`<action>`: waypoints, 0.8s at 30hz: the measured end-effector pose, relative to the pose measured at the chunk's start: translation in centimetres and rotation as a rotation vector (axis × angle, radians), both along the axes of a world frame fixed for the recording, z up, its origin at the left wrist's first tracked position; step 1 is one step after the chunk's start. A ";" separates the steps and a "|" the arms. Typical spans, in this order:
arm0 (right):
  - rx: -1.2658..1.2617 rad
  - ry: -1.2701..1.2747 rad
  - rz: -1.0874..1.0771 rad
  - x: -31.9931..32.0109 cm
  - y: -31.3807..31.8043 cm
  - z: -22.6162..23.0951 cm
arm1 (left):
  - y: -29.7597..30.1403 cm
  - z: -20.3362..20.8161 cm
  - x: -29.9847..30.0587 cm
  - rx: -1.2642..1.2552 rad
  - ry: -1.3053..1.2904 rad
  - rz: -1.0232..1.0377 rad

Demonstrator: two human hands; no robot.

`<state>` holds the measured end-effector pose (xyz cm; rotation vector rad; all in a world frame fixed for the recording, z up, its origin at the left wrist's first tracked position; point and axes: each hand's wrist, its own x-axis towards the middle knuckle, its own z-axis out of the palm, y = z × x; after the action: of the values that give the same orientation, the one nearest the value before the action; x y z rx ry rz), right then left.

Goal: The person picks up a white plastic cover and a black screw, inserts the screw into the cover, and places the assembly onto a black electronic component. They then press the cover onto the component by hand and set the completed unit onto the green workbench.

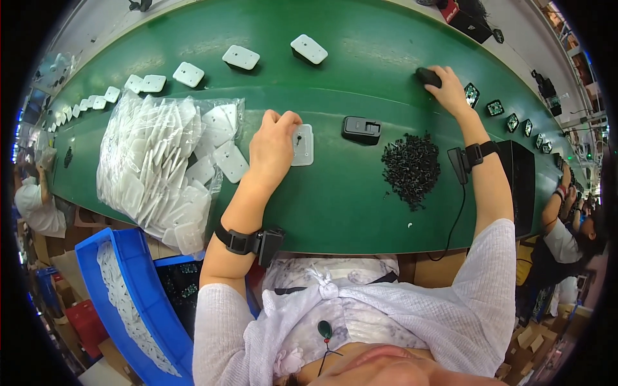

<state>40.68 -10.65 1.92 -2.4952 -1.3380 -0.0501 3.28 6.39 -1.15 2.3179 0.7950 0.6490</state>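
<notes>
Pale ribbed fabric, knotted at the chest, lay nearest. The left hand curled its fingers over the edge of a thin white plate, flat on the smooth green tabletop; whether they pinched it, I could not tell. Farther off, the right hand's fingers pinched one end of a black housing. Handling that piece seemed the step in hand; the next move likely called for a secure, level grip. Between lay a boxy black case, beside a spiky heap of small black pieces; a crinkled clear bag bulged leftward.
</notes>
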 end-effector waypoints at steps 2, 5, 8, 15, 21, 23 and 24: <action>0.102 0.085 -0.050 -3.6 1.6 1.1 | -0.2 0.0 -0.2 0.029 0.025 0.005; 0.170 0.257 0.168 -9.9 3.3 2.8 | -0.4 0.1 -0.2 0.063 0.075 0.008; 0.097 0.200 0.410 -17.1 4.1 5.2 | -0.5 0.6 -0.8 0.131 0.027 -0.010; -0.040 -0.048 0.827 -23.8 0.1 3.7 | -3.2 0.6 -1.6 0.354 0.102 0.062; -0.012 0.055 0.824 -24.9 -1.8 3.1 | -3.3 1.4 -3.0 0.363 0.115 -0.108; -0.058 0.095 0.839 -25.6 -2.4 3.4 | -2.8 1.0 -4.3 0.363 0.053 -0.156; -0.090 0.143 0.822 -26.1 -2.8 3.9 | -2.7 0.8 -4.9 0.366 -0.007 -0.211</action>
<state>14.57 -13.45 5.85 -1.7797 -2.2039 0.3645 -1.61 3.67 -0.32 2.6797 0.4457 0.7566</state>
